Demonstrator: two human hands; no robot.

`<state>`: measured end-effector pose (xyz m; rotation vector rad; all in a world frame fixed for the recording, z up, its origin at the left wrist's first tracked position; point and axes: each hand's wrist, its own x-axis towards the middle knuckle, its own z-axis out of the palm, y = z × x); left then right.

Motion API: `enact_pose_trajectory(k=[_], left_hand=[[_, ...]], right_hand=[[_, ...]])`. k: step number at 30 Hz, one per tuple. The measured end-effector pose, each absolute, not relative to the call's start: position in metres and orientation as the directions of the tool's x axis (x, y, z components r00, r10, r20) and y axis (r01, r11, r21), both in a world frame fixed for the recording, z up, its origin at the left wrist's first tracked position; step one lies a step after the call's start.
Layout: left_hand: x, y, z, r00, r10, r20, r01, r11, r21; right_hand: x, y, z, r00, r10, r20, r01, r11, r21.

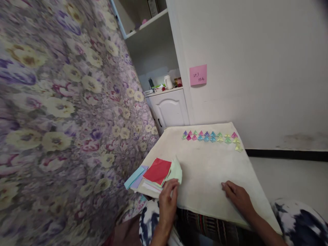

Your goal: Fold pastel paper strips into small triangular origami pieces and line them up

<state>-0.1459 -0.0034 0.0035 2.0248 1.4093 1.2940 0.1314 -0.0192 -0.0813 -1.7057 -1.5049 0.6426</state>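
Note:
My left hand (168, 195) is at the front left of the table, fingers pinched on the lower edge of a pale green paper sheet (176, 169), which stands slightly bent. Beside it lies a stack of square paper topped by a red sheet (156, 171), partly overlapped by the green one. Light blue paper (134, 177) and lilac paper (140, 179) poke out on the stack's left. My right hand (237, 195) rests on the right part of the table with its fingers curled together, and no object shows in it.
Small folded paper pieces (206, 139) in several colours stand in rows along the far side of the cream-covered table (205, 171). A floral curtain (89, 102) hangs on the left. Behind are a white cabinet (169, 109) and a wall with a pink note (198, 75).

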Motion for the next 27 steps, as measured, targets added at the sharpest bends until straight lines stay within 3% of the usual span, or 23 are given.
enact_pose_trajectory(k=[4, 6, 8, 13, 22, 27], left_hand=[[-0.108, -0.041, -0.018, 0.405, 0.815, 0.414, 0.488, -0.575, 0.656], [-0.096, -0.054, -0.03, 0.549, 0.758, 0.353, 0.45, -0.623, 0.639], [-0.091, -0.061, -0.041, 0.639, 0.705, 0.308, 0.44, -0.663, 0.606], [-0.092, -0.065, -0.054, 0.676, 0.676, 0.294, 0.438, -0.689, 0.578], [-0.093, -0.066, -0.046, 0.425, 0.881, 0.207, 0.375, -0.379, 0.846], [-0.094, -0.06, -0.053, 0.242, 0.961, 0.132, 0.187, -0.18, 0.966]], right_hand=[[0.14, -0.017, -0.075, 0.149, 0.982, -0.119, 0.045, -0.127, -0.991], [0.144, -0.017, -0.074, 0.094, 0.962, -0.256, -0.206, -0.233, -0.951], [0.147, -0.02, -0.074, 0.07, 0.947, -0.314, -0.285, -0.282, -0.916], [0.148, -0.023, -0.083, 0.157, 0.951, -0.267, -0.04, -0.264, -0.964], [0.138, -0.018, -0.09, 0.232, 0.953, -0.194, 0.208, -0.243, -0.947], [0.134, -0.024, -0.088, 0.179, 0.971, -0.16, 0.201, -0.195, -0.96]])
